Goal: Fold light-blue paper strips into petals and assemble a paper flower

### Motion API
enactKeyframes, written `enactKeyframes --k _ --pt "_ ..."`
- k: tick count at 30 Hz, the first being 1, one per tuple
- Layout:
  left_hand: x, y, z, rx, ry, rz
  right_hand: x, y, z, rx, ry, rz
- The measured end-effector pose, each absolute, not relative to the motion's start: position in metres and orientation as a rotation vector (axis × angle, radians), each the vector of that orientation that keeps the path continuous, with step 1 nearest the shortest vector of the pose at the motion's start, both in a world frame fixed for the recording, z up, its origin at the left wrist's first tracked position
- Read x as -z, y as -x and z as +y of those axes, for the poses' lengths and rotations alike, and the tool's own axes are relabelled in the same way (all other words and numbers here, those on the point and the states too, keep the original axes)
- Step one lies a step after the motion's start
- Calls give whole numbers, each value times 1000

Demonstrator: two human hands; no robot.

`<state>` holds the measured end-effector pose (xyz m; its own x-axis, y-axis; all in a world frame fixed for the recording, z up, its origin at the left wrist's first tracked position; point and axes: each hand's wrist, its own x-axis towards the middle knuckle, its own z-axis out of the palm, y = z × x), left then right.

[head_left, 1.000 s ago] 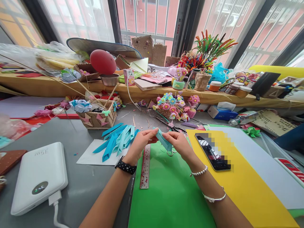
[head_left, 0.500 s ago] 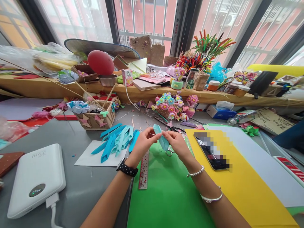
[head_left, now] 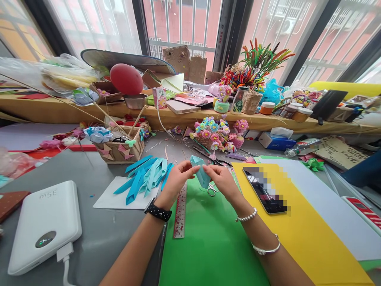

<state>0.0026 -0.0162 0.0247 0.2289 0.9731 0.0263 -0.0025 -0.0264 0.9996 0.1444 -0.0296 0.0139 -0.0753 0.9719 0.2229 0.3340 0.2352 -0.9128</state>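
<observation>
A light blue piece of folded paper [head_left: 204, 179] is held up between my two hands, above the green sheet [head_left: 214, 238]. My left hand [head_left: 181, 176] pinches its left edge, and my right hand [head_left: 222, 178] grips the right edge with thumb and fingers. Beneath lie a pair of scissors [head_left: 211, 190], partly hidden by the paper and hand, and a patterned ruler [head_left: 179, 216]. Left of my left hand, several folded blue paper strips [head_left: 154, 174] are piled on a white sheet [head_left: 105, 197].
A phone [head_left: 263, 190] rests on yellow paper [head_left: 297, 234] at right. A white power bank [head_left: 46, 222] with a cable sits at left. Behind stand a cardboard basket [head_left: 122, 153] and small crafted flowers [head_left: 212, 131]. A crowded ledge [head_left: 184, 119] runs along the window.
The blue paper has turned so a broader, opened face shows between my fingers. Both hands stay in nearly the same place.
</observation>
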Motion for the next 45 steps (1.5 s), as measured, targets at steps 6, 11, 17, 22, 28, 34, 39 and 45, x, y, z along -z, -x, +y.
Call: enactKeyframes --k 6,11,17,22,28,34,39,45 --pt "-23 -8 -17 -1044 -1348 1090 -14 -142 -33 -729 1329 -1580" --pt "-16 -8 -14 -1162 -1410 1182 -15 -139 -35 -963 1291 -1510" --pt "-17 0 -12 -1156 -1536 1132 -18 -145 -32 -1161 1279 -1467" --pt "-19 9 -9 -1178 -1905 1241 -24 -157 -29 -1076 1271 -1451" --pt "-24 8 -12 -1076 -2089 1086 -25 -164 -29 -918 1211 -1558" --pt "-32 10 -14 -1067 -1821 1102 -29 -164 -30 -877 1227 -1554" --pt "-33 14 -11 -1057 -1679 1140 -30 -167 -30 -896 1187 -1528" --pt "-30 11 -12 -1089 -1660 1063 -27 -162 -31 -1029 1084 -1472"
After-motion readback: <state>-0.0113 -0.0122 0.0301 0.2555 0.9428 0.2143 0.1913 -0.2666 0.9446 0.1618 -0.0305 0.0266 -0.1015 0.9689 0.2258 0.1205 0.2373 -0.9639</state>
